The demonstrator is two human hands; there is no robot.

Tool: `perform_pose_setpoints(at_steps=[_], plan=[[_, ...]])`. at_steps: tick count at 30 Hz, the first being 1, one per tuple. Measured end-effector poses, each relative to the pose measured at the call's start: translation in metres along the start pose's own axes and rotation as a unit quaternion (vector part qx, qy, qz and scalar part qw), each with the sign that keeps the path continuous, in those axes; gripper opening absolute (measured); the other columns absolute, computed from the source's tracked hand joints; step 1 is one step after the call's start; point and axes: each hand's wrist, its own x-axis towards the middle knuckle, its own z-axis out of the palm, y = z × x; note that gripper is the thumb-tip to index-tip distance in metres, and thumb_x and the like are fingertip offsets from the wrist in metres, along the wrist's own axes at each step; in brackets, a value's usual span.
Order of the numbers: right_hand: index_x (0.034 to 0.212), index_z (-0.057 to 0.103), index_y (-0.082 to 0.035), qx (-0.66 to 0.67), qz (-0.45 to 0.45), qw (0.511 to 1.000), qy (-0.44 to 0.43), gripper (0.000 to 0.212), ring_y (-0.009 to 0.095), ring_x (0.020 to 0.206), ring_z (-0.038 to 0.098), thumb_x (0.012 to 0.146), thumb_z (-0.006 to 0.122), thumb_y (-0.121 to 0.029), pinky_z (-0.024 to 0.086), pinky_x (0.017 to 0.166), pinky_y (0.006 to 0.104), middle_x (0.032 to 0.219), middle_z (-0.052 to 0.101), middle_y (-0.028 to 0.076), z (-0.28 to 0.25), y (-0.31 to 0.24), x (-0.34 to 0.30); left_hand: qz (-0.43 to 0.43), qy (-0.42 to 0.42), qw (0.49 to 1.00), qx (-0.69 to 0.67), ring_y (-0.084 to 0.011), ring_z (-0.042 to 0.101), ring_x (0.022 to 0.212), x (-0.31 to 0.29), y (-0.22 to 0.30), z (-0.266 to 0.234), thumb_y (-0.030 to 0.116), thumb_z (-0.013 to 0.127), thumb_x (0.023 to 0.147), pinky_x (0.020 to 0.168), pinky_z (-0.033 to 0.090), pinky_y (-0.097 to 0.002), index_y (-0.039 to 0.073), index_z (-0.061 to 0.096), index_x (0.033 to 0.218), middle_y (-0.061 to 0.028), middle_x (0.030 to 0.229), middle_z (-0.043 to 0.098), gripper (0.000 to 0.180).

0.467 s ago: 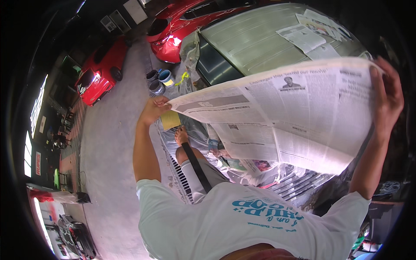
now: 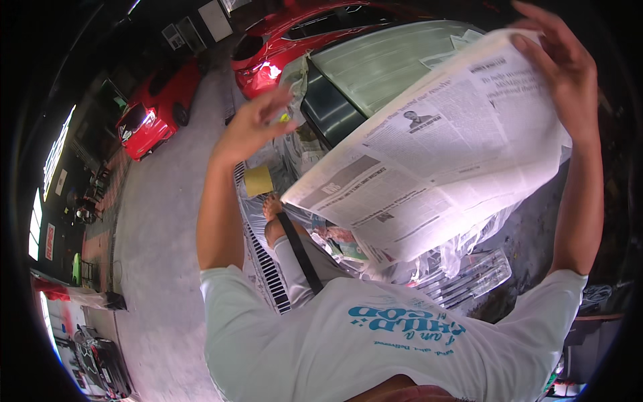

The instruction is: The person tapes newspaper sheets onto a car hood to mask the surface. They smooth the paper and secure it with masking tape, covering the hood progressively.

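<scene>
Newsprint broadsheet (image 2: 435, 154) raised over the masked car (image 2: 375, 67): right hand (image 2: 559, 63) pinches its top corner; left hand (image 2: 251, 124), fingers spread, has let go

The grey concrete floor (image 2: 157, 268) carries everything here. A red car (image 2: 151, 110) stands on it at the far left, and a second red car (image 2: 288, 40) stands further along, beside a car masked with newspaper and clear plastic sheeting (image 2: 375, 63). A metal drain grate (image 2: 264, 258) runs along the floor beside the masked car.
</scene>
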Motion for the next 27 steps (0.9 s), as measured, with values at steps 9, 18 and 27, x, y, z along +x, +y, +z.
perform_pose_setpoints(at_steps=[9,18,27], plan=[[0.126,0.07,-0.004,-0.083,-0.081,0.993,-0.007,0.036,0.023,0.099,0.073,0.091,0.071,0.003,0.059,0.086,0.0374,0.108,0.074,0.011,0.031,-0.078,0.027,0.175,-0.098,0.977,-0.069,-0.0073,0.064,0.087,0.114,0.157,0.115,0.01,0.073,0.097,0.075,0.051,-0.0231,-0.004,0.069,0.116,-0.0064,0.1,0.074,0.024],[0.143,0.055,0.008,-0.026,0.433,0.782,0.448,0.074,0.028,0.121,0.065,0.097,0.076,-0.045,0.053,0.102,0.037,0.136,0.065,0.021,-0.001,0.201,-0.366,0.345,0.045,0.92,-0.177,-0.0032,0.057,0.078,0.164,0.13,0.156,0.004,0.066,0.1,0.07,0.047,-0.0224,-0.003,0.069,0.096,0.0019,0.085,0.069,0.008],[0.158,0.036,-0.009,0.544,0.729,0.346,0.229,0.098,0.034,0.14,0.047,0.093,0.05,-0.081,0.04,0.114,0.0504,0.152,0.047,0.018,0.249,-0.007,-0.585,0.282,0.136,0.941,-0.129,-0.0054,0.062,0.077,0.166,0.126,0.087,0.009,0.063,0.104,0.068,0.049,-0.0244,-0.001,0.07,0.1,-0.0016,0.089,0.072,0.013]])
